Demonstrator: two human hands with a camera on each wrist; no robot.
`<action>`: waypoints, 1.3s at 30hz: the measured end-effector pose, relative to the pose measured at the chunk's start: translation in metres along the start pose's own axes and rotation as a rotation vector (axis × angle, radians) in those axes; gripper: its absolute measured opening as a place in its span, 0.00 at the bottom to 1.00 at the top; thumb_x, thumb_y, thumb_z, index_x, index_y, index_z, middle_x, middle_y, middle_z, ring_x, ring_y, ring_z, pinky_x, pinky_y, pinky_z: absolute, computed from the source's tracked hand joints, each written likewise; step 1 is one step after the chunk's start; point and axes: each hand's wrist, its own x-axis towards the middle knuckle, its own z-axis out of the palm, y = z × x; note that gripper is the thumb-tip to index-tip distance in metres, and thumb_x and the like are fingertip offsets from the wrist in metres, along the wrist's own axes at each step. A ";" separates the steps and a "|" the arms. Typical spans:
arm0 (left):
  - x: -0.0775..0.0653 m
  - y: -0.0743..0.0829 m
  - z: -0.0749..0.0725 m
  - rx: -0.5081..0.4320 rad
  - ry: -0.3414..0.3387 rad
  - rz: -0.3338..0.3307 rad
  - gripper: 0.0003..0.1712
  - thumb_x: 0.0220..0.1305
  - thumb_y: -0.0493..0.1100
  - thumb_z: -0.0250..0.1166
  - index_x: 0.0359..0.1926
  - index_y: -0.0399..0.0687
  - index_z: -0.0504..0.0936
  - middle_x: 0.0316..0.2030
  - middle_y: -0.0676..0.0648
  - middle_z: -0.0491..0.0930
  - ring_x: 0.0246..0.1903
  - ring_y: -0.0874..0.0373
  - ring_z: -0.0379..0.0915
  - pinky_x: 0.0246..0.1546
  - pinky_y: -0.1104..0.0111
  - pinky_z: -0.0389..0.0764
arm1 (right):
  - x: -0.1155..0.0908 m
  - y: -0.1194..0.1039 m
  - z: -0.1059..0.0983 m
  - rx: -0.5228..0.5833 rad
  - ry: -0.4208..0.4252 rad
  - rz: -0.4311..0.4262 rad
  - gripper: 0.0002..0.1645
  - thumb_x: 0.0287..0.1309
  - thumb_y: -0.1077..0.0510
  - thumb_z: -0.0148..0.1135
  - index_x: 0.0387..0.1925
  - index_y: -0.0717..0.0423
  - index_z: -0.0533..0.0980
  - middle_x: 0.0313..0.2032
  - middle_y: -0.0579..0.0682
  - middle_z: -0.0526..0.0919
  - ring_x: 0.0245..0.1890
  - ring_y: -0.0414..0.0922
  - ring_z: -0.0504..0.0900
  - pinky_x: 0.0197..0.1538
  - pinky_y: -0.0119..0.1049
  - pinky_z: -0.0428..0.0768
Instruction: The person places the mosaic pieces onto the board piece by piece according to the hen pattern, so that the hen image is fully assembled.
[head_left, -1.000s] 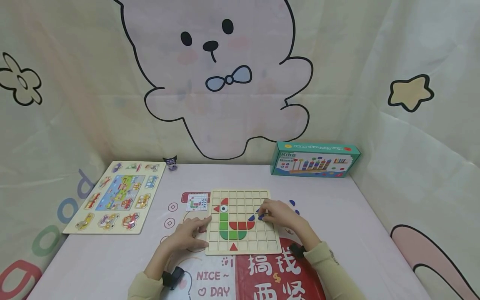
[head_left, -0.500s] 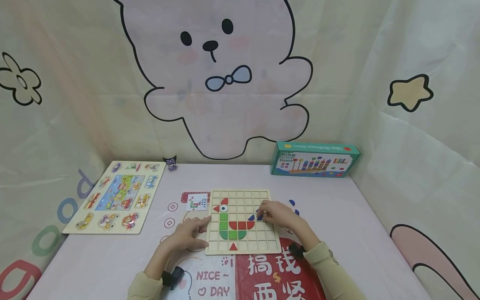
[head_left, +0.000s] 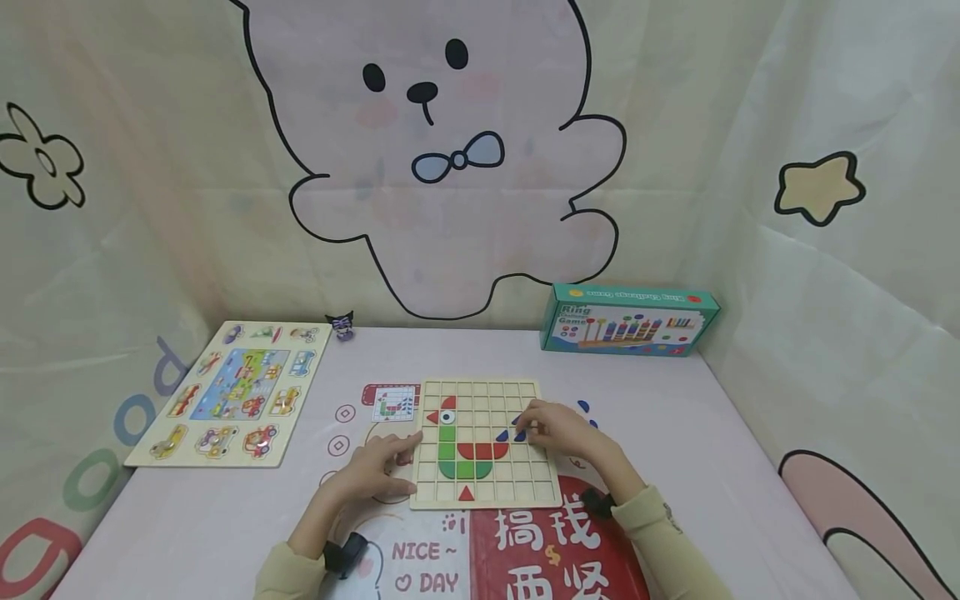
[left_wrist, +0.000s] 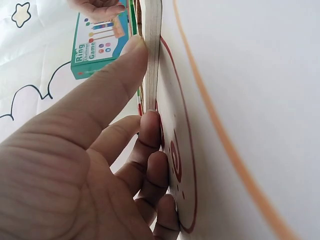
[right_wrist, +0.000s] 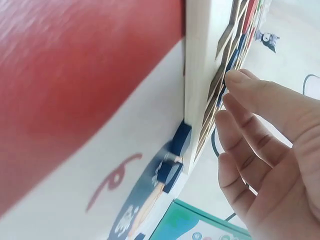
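A light wooden grid board (head_left: 525, 483) lies flat, bearing red, green and blue pieces and a round eye piece (head_left: 447, 417) in a bird-like pattern. At its left edge rests my left hand (head_left: 371, 467), thumb and index finger spread apart; in the left wrist view the thumb (left_wrist: 120, 75) touches the board's edge. My right hand (head_left: 558, 427) reaches over the right part, thumb and fingertips pinching a small blue triangle piece (head_left: 519, 436) at a grid cell. Another blue triangle (head_left: 502, 436) sits just left of it. Fingers partly hide a further blue piece (head_left: 515, 421).
Loose blue pieces (head_left: 584, 406) lie right of the board. A pattern card (head_left: 394, 406) touches its upper left side. Farther back stand a green ring game box (head_left: 630, 325) and a small dark figurine (head_left: 342, 326). A picture puzzle board (head_left: 292, 433) lies at left.
The blue triangle under my right fingertips has turned slightly and sits straighter in its cell. My left hand and the board have stayed in place.
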 end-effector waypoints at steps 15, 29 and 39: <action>0.000 0.000 0.000 0.006 0.003 -0.004 0.46 0.42 0.51 0.74 0.65 0.52 0.67 0.33 0.54 0.68 0.35 0.58 0.57 0.34 0.65 0.58 | -0.014 0.021 -0.004 -0.021 0.055 0.049 0.09 0.52 0.61 0.65 0.38 0.52 0.81 0.35 0.46 0.77 0.27 0.37 0.71 0.32 0.30 0.71; 0.000 0.000 0.000 0.013 0.009 0.012 0.46 0.42 0.51 0.74 0.64 0.52 0.68 0.32 0.55 0.67 0.34 0.58 0.56 0.34 0.65 0.58 | -0.025 0.039 -0.004 -0.044 0.070 0.130 0.10 0.49 0.59 0.67 0.36 0.50 0.81 0.32 0.43 0.76 0.26 0.37 0.69 0.31 0.30 0.70; 0.000 0.002 -0.001 0.011 0.002 0.007 0.46 0.42 0.51 0.74 0.64 0.52 0.68 0.32 0.54 0.68 0.34 0.58 0.55 0.34 0.65 0.56 | -0.028 0.042 -0.005 -0.021 0.079 0.145 0.11 0.49 0.61 0.67 0.38 0.53 0.80 0.32 0.43 0.76 0.29 0.39 0.71 0.33 0.32 0.71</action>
